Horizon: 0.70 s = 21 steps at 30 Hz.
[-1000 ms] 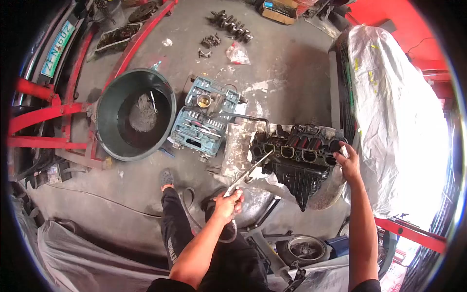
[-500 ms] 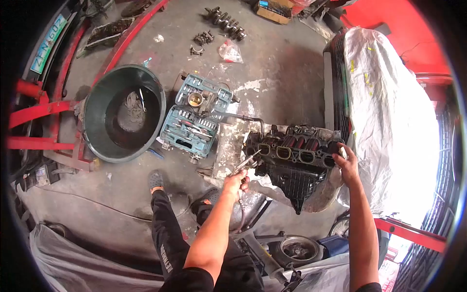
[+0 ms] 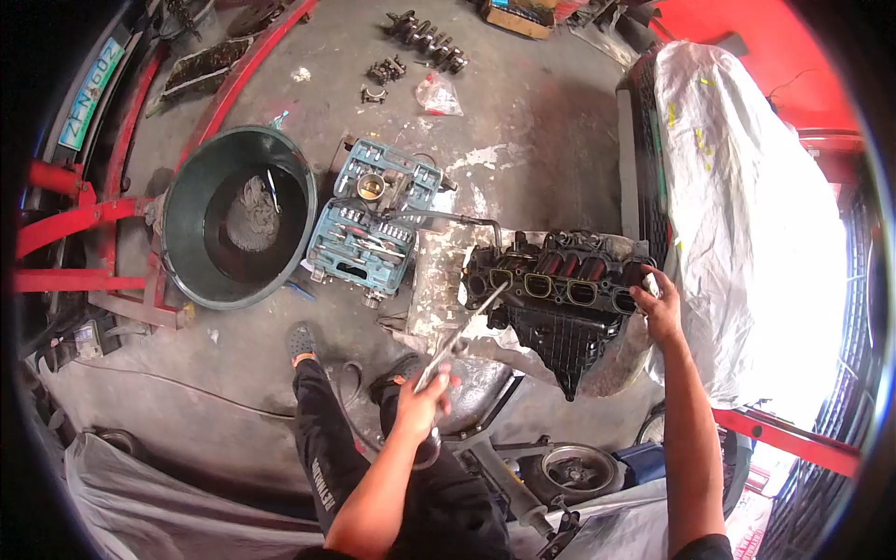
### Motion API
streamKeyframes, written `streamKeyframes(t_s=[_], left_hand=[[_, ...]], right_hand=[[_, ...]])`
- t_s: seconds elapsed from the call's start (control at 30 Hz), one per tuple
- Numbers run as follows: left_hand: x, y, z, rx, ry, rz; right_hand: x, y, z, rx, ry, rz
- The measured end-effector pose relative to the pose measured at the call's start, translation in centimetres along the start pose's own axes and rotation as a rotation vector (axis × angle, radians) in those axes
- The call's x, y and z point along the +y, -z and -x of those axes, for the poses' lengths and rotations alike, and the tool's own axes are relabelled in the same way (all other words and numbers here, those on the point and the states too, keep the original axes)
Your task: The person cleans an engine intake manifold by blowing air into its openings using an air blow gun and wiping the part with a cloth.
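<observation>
A black intake manifold (image 3: pixel 558 322) with a row of oval ports facing up lies on a worn, paint-flecked board (image 3: pixel 439 271). My right hand (image 3: pixel 660 306) grips its right end, fingers over the edge. My left hand (image 3: pixel 425 403) is closed around an air blow gun (image 3: pixel 455 343) with a long thin nozzle. That nozzle points up and right, its tip over the ports at the manifold's left side. A hose (image 3: pixel 353 411) loops below the left hand. The trigger is hidden by my fingers.
A teal tool case (image 3: pixel 359 245) lies open left of the manifold. Beyond it stands a dark tub (image 3: pixel 177 271) holding liquid and a rag. A crankshaft (image 3: pixel 427 39) and a plastic bag (image 3: pixel 439 95) lie on the far floor. White sheeting (image 3: pixel 714 215) covers something at right.
My left hand has drawn back toward my body with the blow gun, and its hose now loops out to the left. The right hand keeps its grip on the manifold.
</observation>
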<state>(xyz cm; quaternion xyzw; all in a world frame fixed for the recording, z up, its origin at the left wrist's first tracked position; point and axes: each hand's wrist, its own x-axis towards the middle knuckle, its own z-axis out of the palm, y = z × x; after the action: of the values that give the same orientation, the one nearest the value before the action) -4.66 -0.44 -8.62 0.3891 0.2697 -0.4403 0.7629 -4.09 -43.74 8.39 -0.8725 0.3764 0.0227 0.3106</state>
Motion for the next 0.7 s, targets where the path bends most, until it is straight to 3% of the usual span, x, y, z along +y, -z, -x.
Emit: streamKeyframes(t_s=[0.13, 0.3, 0.47, 0.7], left_hand=[[3.1, -0.7, 6.4, -0.038, -0.018, -0.142], [4.0, -3.2, 6.5, -0.045, -0.006, -0.262], [1.6, -3.9, 4.8, 0.052, -0.004, -0.144], [0.7, -4.9, 3.3, -0.066, 0.109, 0.038]], right_hand=[[0.2, -0.1, 0.2, 0.046, -0.015, 0.037], [1.2, -0.5, 0.0, 0.048, 0.001, -0.026], [1.2, -0.6, 0.4, 0.053, -0.004, -0.049], [1.2, -0.4, -0.1, 0.079, 0.024, 0.029]])
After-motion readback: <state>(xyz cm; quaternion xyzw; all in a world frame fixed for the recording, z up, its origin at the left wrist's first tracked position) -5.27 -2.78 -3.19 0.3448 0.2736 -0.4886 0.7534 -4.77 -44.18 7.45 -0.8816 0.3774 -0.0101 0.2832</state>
